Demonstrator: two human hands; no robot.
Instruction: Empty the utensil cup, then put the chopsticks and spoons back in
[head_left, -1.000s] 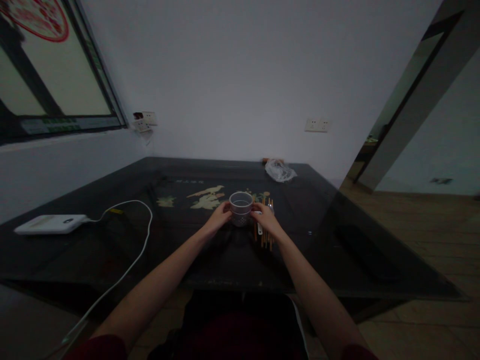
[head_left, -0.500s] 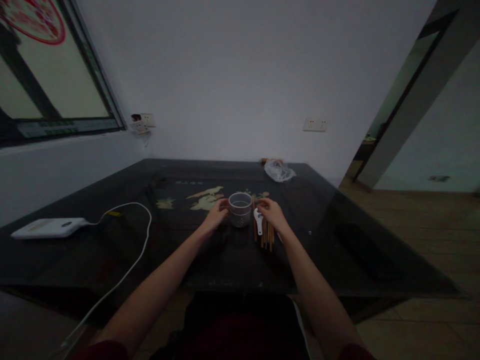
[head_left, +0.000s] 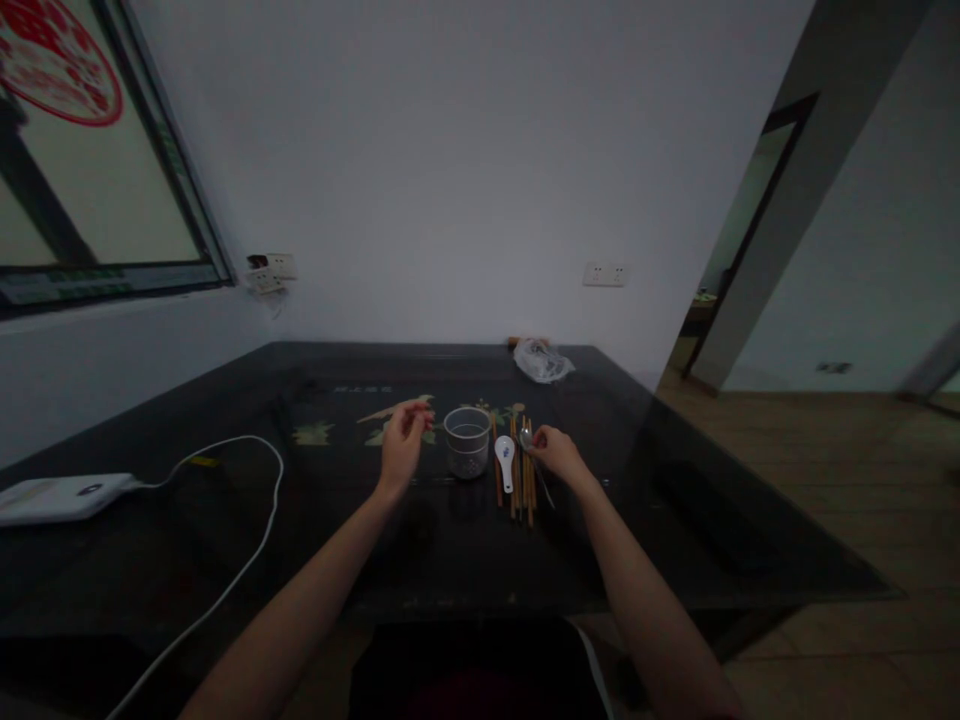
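My left hand (head_left: 402,440) is raised off the table to the left of a grey metal cup (head_left: 467,460). Its fingers are loosely bent and apart, and it holds nothing. The cup stands upright and is perforated near its base. To its right lie several wooden chopsticks (head_left: 529,500), side by side and pointing toward me. A white soup spoon (head_left: 505,453) with a small blue mark rests among them. My right hand (head_left: 559,452) pinches a metal spoon (head_left: 526,438) near its bowl, over the chopsticks; its thin handle slants toward me beneath the hand.
At the back of the dark table (head_left: 450,560) sits a crumpled clear plastic bag (head_left: 541,362). A white device (head_left: 67,497) lies at the left, its white cable (head_left: 279,480) curving over the table and off the front. A dark flat object (head_left: 712,510) lies at the right.
My left hand has let go of the cup and moved away to the left. My right hand has shifted right, uncovering the white spoon, and now pinches the metal spoon. The view has tilted slightly.
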